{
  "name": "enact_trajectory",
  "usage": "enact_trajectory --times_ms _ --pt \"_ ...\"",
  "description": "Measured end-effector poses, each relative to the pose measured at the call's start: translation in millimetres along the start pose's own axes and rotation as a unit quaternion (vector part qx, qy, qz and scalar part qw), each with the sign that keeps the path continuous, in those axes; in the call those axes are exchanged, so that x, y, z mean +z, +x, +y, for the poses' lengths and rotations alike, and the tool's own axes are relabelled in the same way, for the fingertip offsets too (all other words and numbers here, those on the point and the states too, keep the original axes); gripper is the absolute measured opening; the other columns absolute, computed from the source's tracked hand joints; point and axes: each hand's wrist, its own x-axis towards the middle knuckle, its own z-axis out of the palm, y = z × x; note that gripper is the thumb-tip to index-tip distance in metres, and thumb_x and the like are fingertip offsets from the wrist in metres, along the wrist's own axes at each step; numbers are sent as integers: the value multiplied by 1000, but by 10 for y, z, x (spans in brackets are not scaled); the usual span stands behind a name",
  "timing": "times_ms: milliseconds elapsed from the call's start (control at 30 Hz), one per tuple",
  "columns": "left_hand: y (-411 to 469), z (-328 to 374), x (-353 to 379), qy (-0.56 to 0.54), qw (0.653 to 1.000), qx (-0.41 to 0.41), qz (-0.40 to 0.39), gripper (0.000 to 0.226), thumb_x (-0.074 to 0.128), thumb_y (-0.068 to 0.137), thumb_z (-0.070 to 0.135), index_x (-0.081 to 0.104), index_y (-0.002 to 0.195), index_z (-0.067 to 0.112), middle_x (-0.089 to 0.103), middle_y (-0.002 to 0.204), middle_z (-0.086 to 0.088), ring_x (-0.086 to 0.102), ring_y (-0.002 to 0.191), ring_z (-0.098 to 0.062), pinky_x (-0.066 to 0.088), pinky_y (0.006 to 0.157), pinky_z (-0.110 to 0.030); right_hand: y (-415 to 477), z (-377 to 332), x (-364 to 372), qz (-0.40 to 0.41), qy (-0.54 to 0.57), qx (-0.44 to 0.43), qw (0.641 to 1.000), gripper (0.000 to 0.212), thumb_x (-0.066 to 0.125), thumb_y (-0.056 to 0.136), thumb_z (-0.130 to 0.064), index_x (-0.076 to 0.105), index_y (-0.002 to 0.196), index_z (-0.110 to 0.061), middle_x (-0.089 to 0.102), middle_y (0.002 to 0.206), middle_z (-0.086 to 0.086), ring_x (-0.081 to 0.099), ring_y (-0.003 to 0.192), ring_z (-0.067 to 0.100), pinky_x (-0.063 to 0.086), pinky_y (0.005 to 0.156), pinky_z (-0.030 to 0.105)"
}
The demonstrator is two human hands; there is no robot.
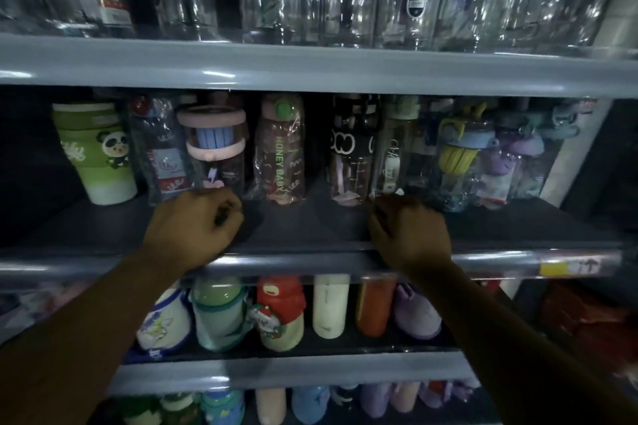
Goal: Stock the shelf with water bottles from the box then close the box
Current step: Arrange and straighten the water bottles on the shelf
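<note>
Water bottles [279,148] on shelf [310,222]; left hand [196,228] grip fisted, right hand [411,235] grip curled near one, hold unclear.

I can read only "HONEY BABY", printed in green down the plastic-wrapped pink bottle [280,152] on the middle shelf [310,228]; the other labels are too blurred.

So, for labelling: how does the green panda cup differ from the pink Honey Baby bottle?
The green panda cup is wide, tapered; the pink Honey Baby bottle is slimmer. The bottle sits in clear plastic wrap; the cup shows none. Both stand on the middle shelf.
</note>
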Motion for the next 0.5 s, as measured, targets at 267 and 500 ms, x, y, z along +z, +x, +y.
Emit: enact_trajectory --times_ms 267,500 --pt "67 1021 317 -17 1000 14 19 41 37 85 53 69 93 30 74 85 3 69 77 -26 52 67 -33 -23 -6 56 -10 -25 21 999 39 34 95 -40 65 83 -21 63 74 -2 48 57 12 34 52 24" --pt "101 1092 386 -15 1000 -11 7 41 35 83 56 66 92 31 72 88 5 68 80 -25 53 71 -34 -27 6 70 14 13 10 1000 32 39 92 -35 64 81 -18 62 77 -1 49 62 14 31 57 25"
